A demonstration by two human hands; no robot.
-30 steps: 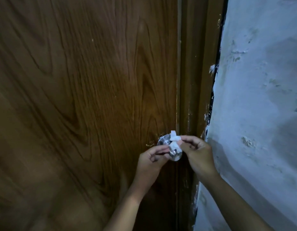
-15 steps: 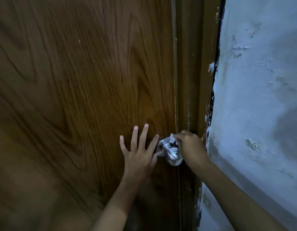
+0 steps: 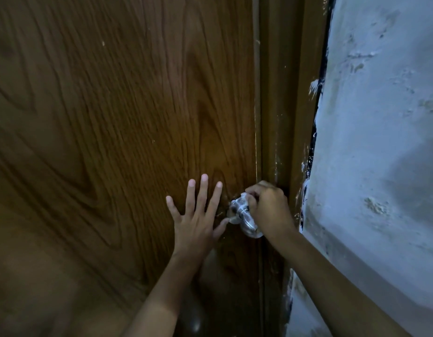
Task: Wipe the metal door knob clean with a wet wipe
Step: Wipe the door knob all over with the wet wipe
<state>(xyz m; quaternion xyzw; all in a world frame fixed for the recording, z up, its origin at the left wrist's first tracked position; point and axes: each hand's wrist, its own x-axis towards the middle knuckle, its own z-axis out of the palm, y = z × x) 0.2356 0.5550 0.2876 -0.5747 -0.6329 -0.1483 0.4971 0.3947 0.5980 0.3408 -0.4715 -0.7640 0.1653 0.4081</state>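
A shiny metal door knob [image 3: 247, 221] sticks out of the brown wooden door [image 3: 113, 142] near its right edge. My right hand [image 3: 269, 210] is closed over the top and right side of the knob, pressing a white wet wipe [image 3: 242, 199] against it; only a small part of the wipe shows past my fingers. My left hand [image 3: 198, 215] lies flat on the door just left of the knob, fingers spread, thumb tip touching the knob's base plate.
The brown door frame [image 3: 283, 117] runs upright right of the door. A rough, pale blue-white plastered wall [image 3: 380, 142] fills the right side of the view, close to my right forearm.
My left hand let go of the knob and spread flat on the door. My right hand closed further over the knob with the wipe, hiding most of it.
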